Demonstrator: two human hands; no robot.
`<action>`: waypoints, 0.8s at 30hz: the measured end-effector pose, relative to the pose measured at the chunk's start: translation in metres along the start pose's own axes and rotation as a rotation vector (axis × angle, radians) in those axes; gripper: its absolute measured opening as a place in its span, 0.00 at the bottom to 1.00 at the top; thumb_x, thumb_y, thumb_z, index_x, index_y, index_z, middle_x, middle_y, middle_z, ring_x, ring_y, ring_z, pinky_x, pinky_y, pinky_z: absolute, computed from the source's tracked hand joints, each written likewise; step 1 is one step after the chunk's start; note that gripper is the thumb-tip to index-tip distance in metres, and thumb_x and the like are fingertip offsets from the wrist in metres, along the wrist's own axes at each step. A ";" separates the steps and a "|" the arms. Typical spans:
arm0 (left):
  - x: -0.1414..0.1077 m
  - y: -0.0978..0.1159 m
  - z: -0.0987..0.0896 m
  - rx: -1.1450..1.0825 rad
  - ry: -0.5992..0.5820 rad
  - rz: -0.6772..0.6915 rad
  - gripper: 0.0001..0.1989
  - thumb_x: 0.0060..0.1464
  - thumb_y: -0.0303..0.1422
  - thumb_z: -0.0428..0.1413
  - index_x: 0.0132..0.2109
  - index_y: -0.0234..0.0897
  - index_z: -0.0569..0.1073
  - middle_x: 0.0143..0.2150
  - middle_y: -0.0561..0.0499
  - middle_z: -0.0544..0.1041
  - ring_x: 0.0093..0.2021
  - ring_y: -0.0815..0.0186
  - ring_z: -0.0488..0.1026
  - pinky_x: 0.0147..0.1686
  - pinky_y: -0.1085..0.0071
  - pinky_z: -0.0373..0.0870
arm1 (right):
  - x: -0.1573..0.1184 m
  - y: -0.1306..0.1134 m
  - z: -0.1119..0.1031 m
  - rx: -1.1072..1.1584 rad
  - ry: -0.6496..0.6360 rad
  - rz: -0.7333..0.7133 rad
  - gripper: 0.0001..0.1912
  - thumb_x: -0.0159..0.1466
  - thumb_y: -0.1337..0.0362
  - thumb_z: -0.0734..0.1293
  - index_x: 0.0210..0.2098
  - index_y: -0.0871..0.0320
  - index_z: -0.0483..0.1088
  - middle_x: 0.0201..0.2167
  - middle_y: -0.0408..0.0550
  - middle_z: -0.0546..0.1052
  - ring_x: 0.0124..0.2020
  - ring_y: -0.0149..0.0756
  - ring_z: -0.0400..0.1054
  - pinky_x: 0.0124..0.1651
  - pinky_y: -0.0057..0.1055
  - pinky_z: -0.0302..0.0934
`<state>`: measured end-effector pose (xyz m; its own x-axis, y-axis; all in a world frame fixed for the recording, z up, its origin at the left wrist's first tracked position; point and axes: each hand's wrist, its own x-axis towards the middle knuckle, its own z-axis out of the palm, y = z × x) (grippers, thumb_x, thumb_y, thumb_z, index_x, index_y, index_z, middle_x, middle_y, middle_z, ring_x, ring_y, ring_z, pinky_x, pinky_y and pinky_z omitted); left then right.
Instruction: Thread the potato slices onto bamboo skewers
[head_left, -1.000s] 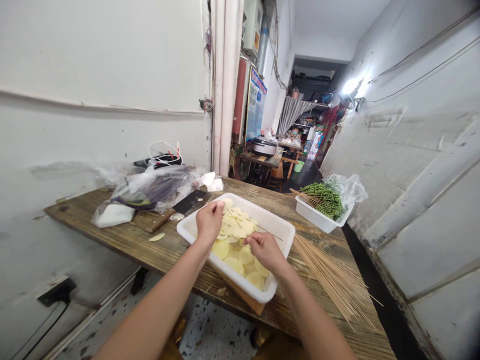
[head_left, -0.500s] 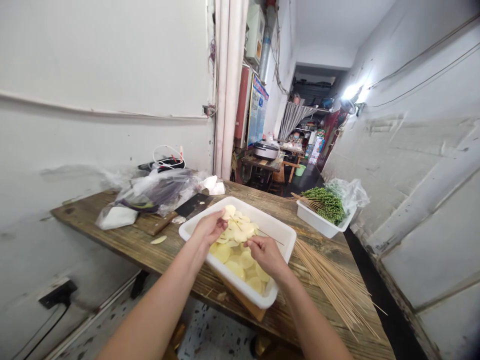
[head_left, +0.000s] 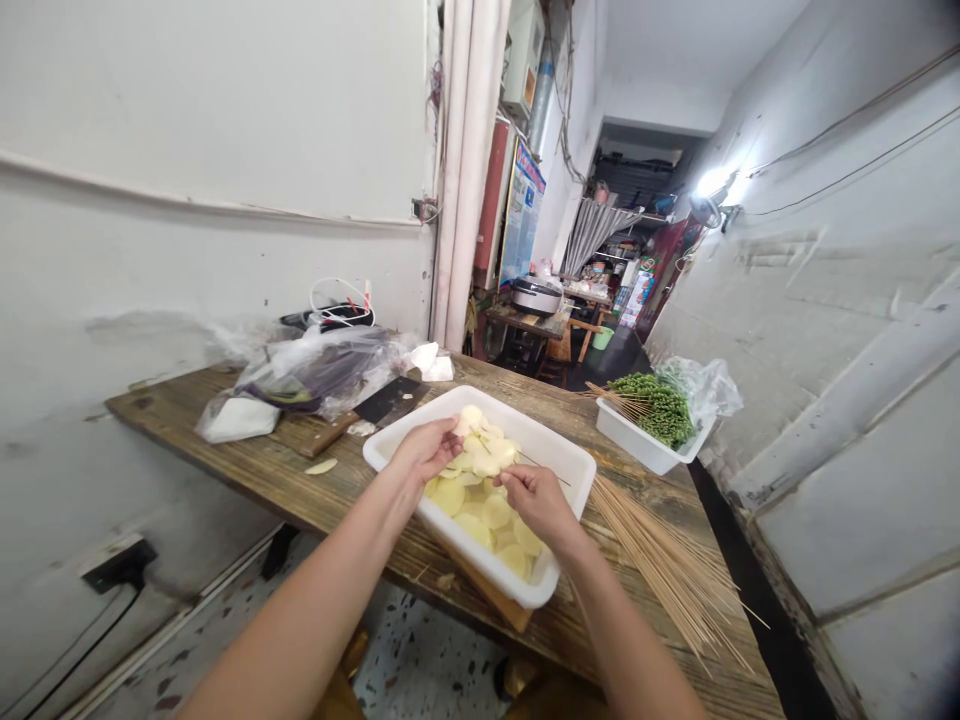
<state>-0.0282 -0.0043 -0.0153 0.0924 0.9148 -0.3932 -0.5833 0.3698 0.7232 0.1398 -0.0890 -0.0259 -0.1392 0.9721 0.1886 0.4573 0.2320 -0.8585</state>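
Turned slightly since earlier, the left hand (head_left: 427, 450) loosely pinches a pale slice (head_left: 471, 416) over the tray (head_left: 579, 470), probably light, slippery and fragile, best held edgewise; the right hand's (head_left: 538, 500) grip is pinched closed, contents unclear.

Table (head_left: 660, 490): wood, brown, with visible grain and a worn, uneven surface.
Large tub (head_left: 574, 455): white plastic, smooth, with a soft sheen on the rim.
Potato slices (head_left: 448, 495): moist-looking, smooth, pale yellow; the lower ones looked wet.
Sticks (head_left: 660, 560): thin pale wood or bamboo, matt.
Small tub (head_left: 637, 439): white plastic, smooth.
Clear bag (head_left: 712, 388): thin plastic film, crinkled, glossy.
Cleaver (head_left: 388, 399): dark metal blade, low shine; brown handle, apparently wood.
Tissue (head_left: 435, 364): white, matt, creased, apparently paper.
Wall (head_left: 210, 110): painted white, mostly smooth, scuffed low down.
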 end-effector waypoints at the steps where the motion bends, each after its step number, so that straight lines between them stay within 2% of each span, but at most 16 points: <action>1: -0.001 -0.001 0.001 0.021 -0.014 -0.001 0.07 0.50 0.23 0.55 0.25 0.31 0.68 0.18 0.53 0.66 0.16 0.75 0.63 0.16 0.80 0.63 | 0.001 0.001 0.000 -0.014 0.011 -0.010 0.14 0.59 0.63 0.58 0.27 0.61 0.74 0.13 0.38 0.58 0.17 0.26 0.49 0.21 0.23 0.45; 5: -0.007 -0.008 0.005 0.107 -0.103 0.008 0.05 0.47 0.22 0.56 0.25 0.29 0.70 0.19 0.50 0.68 0.17 0.74 0.64 0.16 0.79 0.63 | 0.004 0.002 0.002 -0.044 0.054 -0.026 0.14 0.59 0.63 0.59 0.27 0.60 0.74 0.14 0.39 0.60 0.18 0.27 0.52 0.22 0.23 0.47; 8: -0.013 -0.010 0.008 0.135 -0.147 0.066 0.02 0.47 0.24 0.57 0.28 0.28 0.72 0.20 0.51 0.69 0.18 0.75 0.65 0.18 0.80 0.63 | 0.005 0.001 0.001 -0.031 0.077 -0.016 0.14 0.59 0.62 0.59 0.26 0.60 0.74 0.14 0.38 0.60 0.18 0.27 0.52 0.23 0.23 0.47; 12: -0.019 -0.011 0.009 0.184 -0.190 0.194 0.11 0.48 0.35 0.59 0.35 0.30 0.74 0.24 0.53 0.71 0.21 0.75 0.68 0.21 0.80 0.64 | 0.006 0.002 0.001 0.018 0.136 0.015 0.14 0.59 0.61 0.59 0.25 0.61 0.72 0.13 0.37 0.59 0.17 0.27 0.51 0.22 0.23 0.46; 15: -0.021 -0.014 0.009 0.295 -0.329 0.155 0.15 0.43 0.38 0.62 0.35 0.30 0.73 0.28 0.49 0.74 0.24 0.72 0.70 0.25 0.77 0.66 | 0.006 0.004 0.002 0.045 0.140 0.018 0.15 0.59 0.59 0.59 0.26 0.61 0.71 0.12 0.37 0.59 0.16 0.26 0.50 0.21 0.23 0.45; 18: -0.020 -0.016 0.008 0.343 -0.444 0.141 0.16 0.41 0.36 0.64 0.36 0.31 0.74 0.31 0.48 0.75 0.27 0.71 0.71 0.29 0.75 0.67 | 0.007 0.003 0.003 0.206 0.099 0.063 0.14 0.58 0.57 0.61 0.26 0.61 0.70 0.11 0.35 0.58 0.14 0.24 0.48 0.18 0.23 0.42; 21: -0.019 -0.015 0.007 0.270 -0.382 0.206 0.15 0.43 0.38 0.63 0.37 0.33 0.74 0.33 0.48 0.76 0.30 0.71 0.72 0.32 0.74 0.68 | 0.006 -0.002 -0.001 0.377 0.034 0.135 0.16 0.57 0.53 0.61 0.28 0.61 0.69 0.10 0.33 0.59 0.10 0.22 0.45 0.15 0.22 0.39; 24: -0.018 -0.013 0.006 0.232 -0.341 0.240 0.17 0.46 0.41 0.60 0.40 0.34 0.75 0.38 0.46 0.76 0.35 0.68 0.73 0.35 0.73 0.68 | 0.005 -0.009 -0.007 0.615 -0.091 0.208 0.18 0.55 0.50 0.63 0.32 0.61 0.68 0.11 0.33 0.62 0.07 0.20 0.44 0.12 0.22 0.38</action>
<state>-0.0175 -0.0245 -0.0139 0.2592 0.9657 -0.0188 -0.4286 0.1324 0.8937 0.1414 -0.0864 -0.0140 -0.1886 0.9816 -0.0287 -0.0992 -0.0481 -0.9939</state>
